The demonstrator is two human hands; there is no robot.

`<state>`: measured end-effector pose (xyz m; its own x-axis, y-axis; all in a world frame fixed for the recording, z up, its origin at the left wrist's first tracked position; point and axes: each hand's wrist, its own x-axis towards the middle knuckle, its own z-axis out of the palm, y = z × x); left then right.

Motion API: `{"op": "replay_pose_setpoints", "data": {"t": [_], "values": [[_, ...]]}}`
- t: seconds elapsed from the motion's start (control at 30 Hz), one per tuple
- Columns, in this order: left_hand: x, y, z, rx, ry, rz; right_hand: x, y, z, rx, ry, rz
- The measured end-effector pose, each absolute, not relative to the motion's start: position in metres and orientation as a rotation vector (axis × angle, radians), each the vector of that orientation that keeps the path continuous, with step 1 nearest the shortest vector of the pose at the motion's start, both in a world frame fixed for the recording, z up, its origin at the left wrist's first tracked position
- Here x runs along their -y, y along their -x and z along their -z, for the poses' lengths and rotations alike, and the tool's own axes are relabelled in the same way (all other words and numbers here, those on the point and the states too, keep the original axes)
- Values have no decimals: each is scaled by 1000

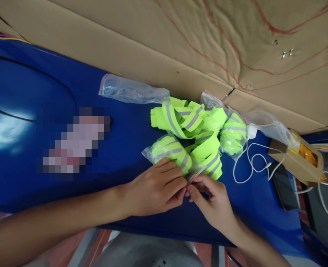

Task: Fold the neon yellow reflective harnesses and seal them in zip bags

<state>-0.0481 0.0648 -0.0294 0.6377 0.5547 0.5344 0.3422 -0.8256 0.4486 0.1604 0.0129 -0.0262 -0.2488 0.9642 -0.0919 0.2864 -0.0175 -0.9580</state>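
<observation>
Close together over the table's front part, my left hand (161, 185) and my right hand (212, 196) both pinch the edge of a clear zip bag (196, 173). My left hand's fingers are curled, and my right thumb presses against the forefinger. Just beyond my left knuckles lies a rolled neon-yellow reflective strap (171, 150) in clear plastic. Whether the pinched edge belongs to that same bag is hidden by my fingers. Loose neon-yellow straps with grey stripes (183, 116) are heaped behind. A bagged roll (233, 135) sits to their right.
A clear plastic bag (133, 90) lies along the cardboard wall (141, 44). On the blue table (125, 129) are a white cable (250, 163), a dark phone (284, 187) and a brown box (305, 159) at right. A blurred-out item (77, 142) lies at left.
</observation>
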Motion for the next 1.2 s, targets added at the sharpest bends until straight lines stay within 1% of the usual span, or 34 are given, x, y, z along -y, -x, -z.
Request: {"op": "replay_pose_setpoints", "data": {"t": [0.2, 0.37, 0.47, 0.57, 0.63, 0.73, 0.87, 0.93, 1.0, 1.1, 1.2], "values": [[-64, 49, 26, -704, -2621, -971, -10, -160, 26, 1653, 1305, -1281], [-69, 56, 20, -620, -2689, -894, -12, -159, 20, 1785, 1231, -1121], [-71, 56, 20, -542, -2628, -828, -10, -158, 20, 1815, 1225, -1086], [-72, 56, 18, -536, -2559, -889, -5, -157, 24, 1817, 1256, -1025], [-73, 59, 13, -578, -2454, -1010, -3, -158, 27, 1782, 1316, -1004], [-76, 68, 2, -653, -2165, -1174, -4, -161, 29, 1734, 1331, -1110], [-78, 77, -12, -653, -1693, -1310, -11, -162, 20, 1709, 1115, -1441], [-78, 77, -19, -638, -1480, -1315, -14, -157, 15, 1621, 1078, -1546], [-81, 76, -25, -644, -1403, -1256, -15, -150, 12, 1505, 1084, -1603], [-87, 76, -30, -650, -1464, -1180, -14, -142, 16, 1398, 1069, -1679], [-92, 78, -27, -634, -1359, -1209, -13, -148, 26, 1258, 1132, -1578]]}}
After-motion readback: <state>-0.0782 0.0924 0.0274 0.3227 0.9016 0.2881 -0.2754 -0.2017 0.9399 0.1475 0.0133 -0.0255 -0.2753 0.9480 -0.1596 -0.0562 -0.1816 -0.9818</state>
